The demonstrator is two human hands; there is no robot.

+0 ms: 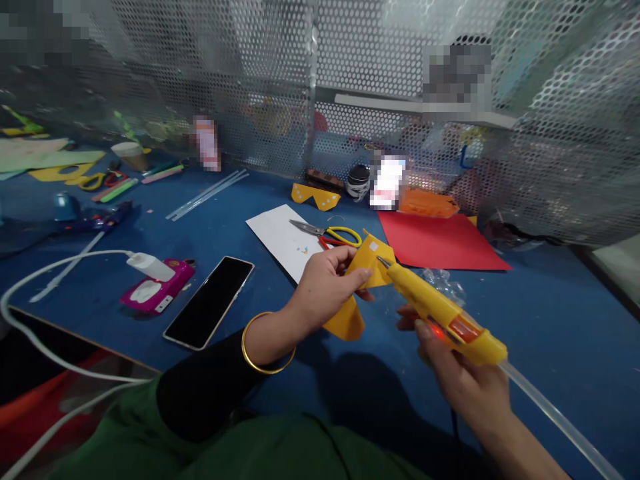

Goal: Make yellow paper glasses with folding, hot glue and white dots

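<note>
Pinched in my left hand (pixel 333 287) is a yellow paper cutout (pixel 350 320) with a small white square near its upper edge. My right hand (pixel 463 373) grips a yellow hot glue gun (pixel 425 297) with a red light glowing by the fingers. A clear glue stick (pixel 555 420) trails out of its back end. The metal nozzle points left and is at the paper's right part; whether it touches I cannot tell. Just beyond my left hand lie scissors (pixel 325 232) with red and yellow handles, on a white sheet (pixel 273 230).
A black-screened phone (pixel 213 300) and a magenta power adapter (pixel 160 283) with a white plug lie left. Red paper (pixel 440 240), an orange tool (pixel 427 203) and a second yellow cutout (pixel 315 197) are farther back. A perforated metal panel (pixel 270 73) bounds the blue table (pixel 550 333).
</note>
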